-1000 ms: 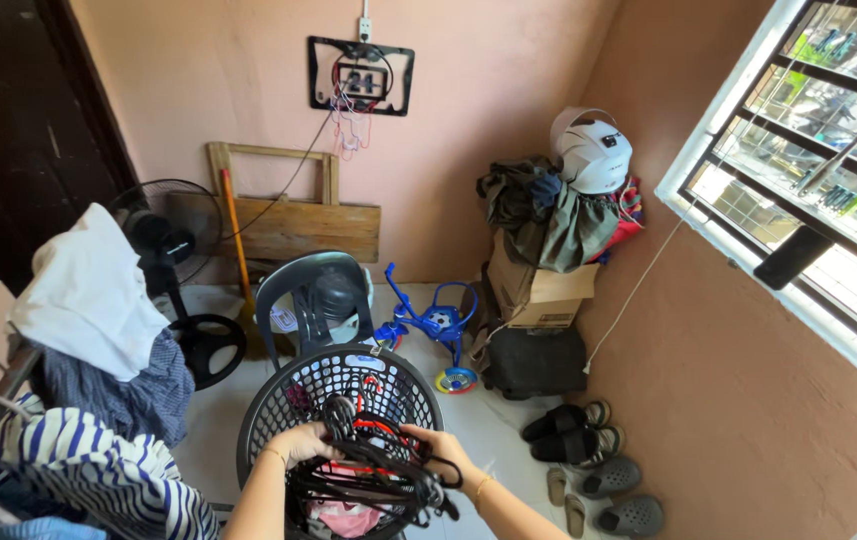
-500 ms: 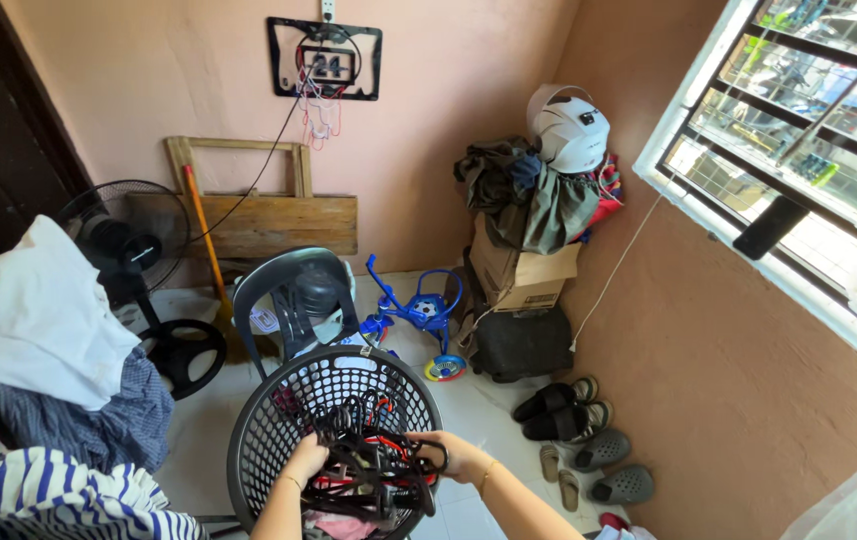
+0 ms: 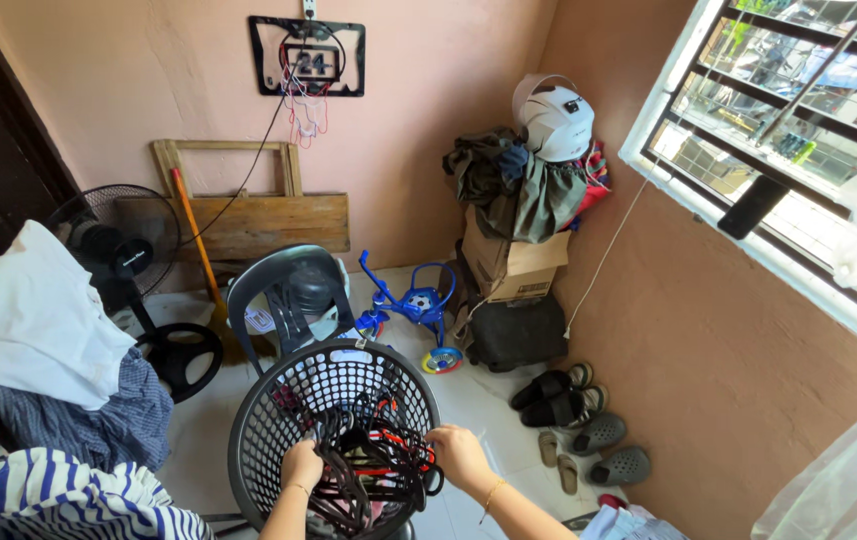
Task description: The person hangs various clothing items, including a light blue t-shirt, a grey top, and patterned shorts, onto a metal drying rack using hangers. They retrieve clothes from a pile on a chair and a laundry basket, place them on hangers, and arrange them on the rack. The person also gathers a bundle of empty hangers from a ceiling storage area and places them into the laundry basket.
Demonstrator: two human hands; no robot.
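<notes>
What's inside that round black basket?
The black basket holds a tangle of black and red clothes hangers, gripped by the left hand and right hand. Pink fabric peeks below; whatever lies beneath is covered.

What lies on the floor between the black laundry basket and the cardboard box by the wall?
A blue toy tricycle stands between the basket and box, in the head view.

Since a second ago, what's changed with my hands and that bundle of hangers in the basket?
Both hands slid down toward the bottom of the view with the tangle of hangers, sinking it lower into the black laundry basket. The left hand and right hand kept their grip on it; nothing was let go. The camera tilted too, shifting the room slightly. Basket, grey chair and shoes stayed put.
</notes>
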